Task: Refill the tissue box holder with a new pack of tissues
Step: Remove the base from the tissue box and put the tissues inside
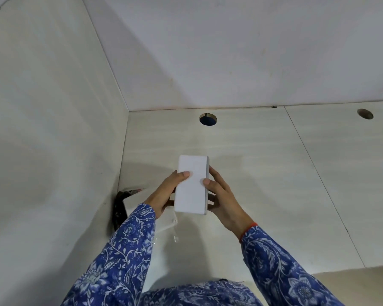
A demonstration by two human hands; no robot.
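A plain white rectangular tissue box holder is held up in front of the tiled wall, its long side running away from me. My left hand grips its left edge with the thumb on top. My right hand grips its right edge, thumb on the top face and fingers underneath. A bit of clear plastic wrap hangs below the near end of the box. What is inside the box is hidden.
Pale wall tiles fill the view, meeting in a corner on the left. Two round holes sit high in the facing wall. A dark broken gap lies low in the corner.
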